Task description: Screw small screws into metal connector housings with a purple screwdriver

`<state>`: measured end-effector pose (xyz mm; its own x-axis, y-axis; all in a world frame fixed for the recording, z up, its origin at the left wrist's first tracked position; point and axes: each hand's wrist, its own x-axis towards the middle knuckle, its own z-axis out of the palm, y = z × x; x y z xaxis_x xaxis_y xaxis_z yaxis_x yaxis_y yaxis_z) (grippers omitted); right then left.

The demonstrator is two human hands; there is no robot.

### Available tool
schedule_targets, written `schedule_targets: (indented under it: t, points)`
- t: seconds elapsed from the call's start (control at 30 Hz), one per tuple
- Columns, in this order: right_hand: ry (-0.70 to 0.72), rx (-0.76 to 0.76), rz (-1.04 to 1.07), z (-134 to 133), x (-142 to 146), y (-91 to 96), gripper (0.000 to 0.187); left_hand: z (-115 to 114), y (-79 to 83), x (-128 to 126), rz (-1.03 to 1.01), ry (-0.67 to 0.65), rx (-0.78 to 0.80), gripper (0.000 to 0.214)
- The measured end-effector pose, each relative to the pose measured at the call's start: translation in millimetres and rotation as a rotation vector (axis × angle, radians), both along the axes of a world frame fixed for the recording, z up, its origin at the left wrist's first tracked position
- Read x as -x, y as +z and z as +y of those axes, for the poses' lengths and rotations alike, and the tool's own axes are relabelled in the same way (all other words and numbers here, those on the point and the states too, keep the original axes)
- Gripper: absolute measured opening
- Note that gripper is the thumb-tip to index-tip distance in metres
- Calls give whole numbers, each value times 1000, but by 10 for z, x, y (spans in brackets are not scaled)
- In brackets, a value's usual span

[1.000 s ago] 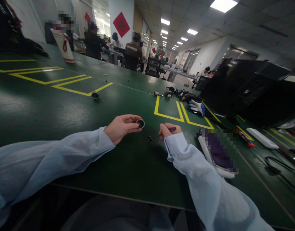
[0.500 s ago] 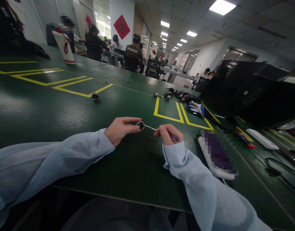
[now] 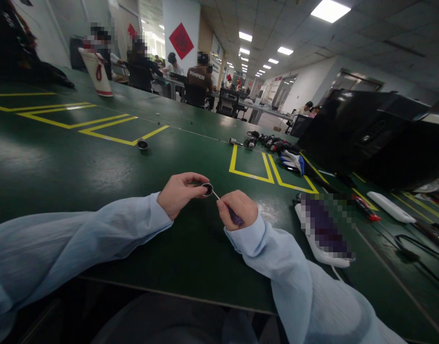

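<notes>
My left hand [image 3: 180,195] is closed, pinching a small round metal cup [image 3: 207,189] between thumb and fingers, with its dark hollow side partly facing me. In my right hand [image 3: 241,206] is a screwdriver [image 3: 236,218] with a purple, see-through-looking handle, gripped in wrapped fingers. Its thin shaft points up and left to the cup's rim or opening; whether the tip touches is too small to tell. Both hands are above the green table [image 3: 190,248]. A similar dark metal cup [image 3: 142,144] lies farther off, by a yellow tape corner.
At the right lie a white device with a blurred screen [image 3: 325,229], a red-handled tool [image 3: 368,210] and cables. Farther back are gloves [image 3: 293,161], metal parts [image 3: 251,142] and a large black case [image 3: 362,134]. A white cup-shaped container [image 3: 97,74] stands far left; people sit beyond.
My right hand has shifted left and slightly down, bringing the screwdriver to a steeper slant. The metal cup has moved slightly left and down. A tiny dark piece on the table is now hidden.
</notes>
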<state>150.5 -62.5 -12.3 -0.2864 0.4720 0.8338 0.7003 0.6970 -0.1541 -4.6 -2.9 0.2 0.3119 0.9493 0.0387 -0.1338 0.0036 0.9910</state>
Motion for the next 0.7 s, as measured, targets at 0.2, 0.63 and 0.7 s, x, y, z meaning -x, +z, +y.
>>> schedule_targets:
  t: [0.2, 0.63, 0.7]
  points:
    - [11, -35, -35, -8, 34, 7, 16, 1, 3, -7, 29, 43, -24, 27]
    - [-37, -83, -113, -38, 86, 8, 17, -25, 36, -15, 69, 65, -54, 30]
    - [-28, -66, -112, -46, 82, 10, 16, -29, 43, -15, 70, 69, -58, 30]
